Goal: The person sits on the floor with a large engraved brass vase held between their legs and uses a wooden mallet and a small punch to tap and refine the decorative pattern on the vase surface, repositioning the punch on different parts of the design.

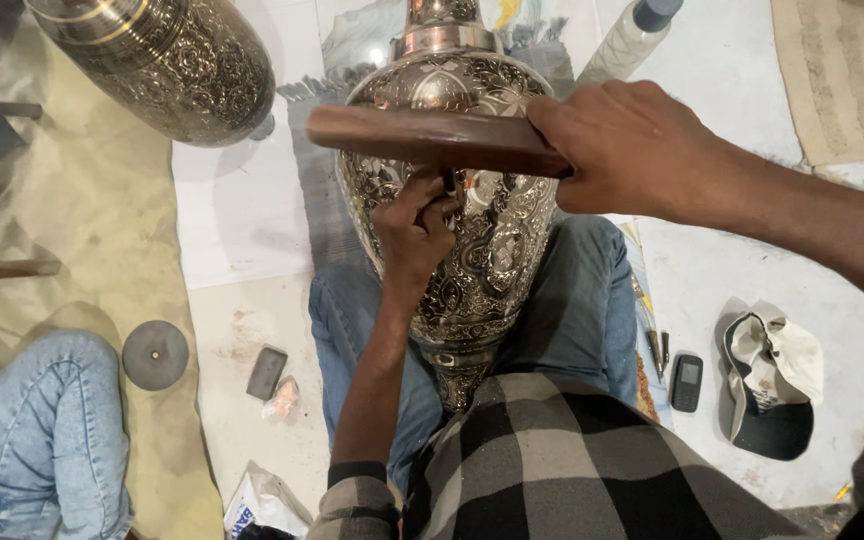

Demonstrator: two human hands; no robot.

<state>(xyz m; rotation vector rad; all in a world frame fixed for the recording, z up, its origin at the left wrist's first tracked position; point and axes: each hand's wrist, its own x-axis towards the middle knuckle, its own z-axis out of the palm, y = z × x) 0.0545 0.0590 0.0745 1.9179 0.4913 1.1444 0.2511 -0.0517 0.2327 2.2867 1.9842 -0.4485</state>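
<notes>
Vase [472, 230] on lap: left hand [414, 235] pinches chisel [449, 180], right hand [632, 150] grips mallet [432, 140] (floor crowded).

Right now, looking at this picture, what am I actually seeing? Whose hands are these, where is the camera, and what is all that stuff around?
The single picture comes from a camera worn on a person's head, looking down at their own lap; there is no machine. The person sits on the floor in jeans and a checked shirt, with a large engraved metal vase lying across their legs. The left hand pinches a small tool against the vase's surface. The right hand grips a wooden mallet just above that tool. On the floor to the right lie a cap and a small mobile phone. To the left are a round grey disc, a second engraved vase, and another person's knee in jeans.
</notes>
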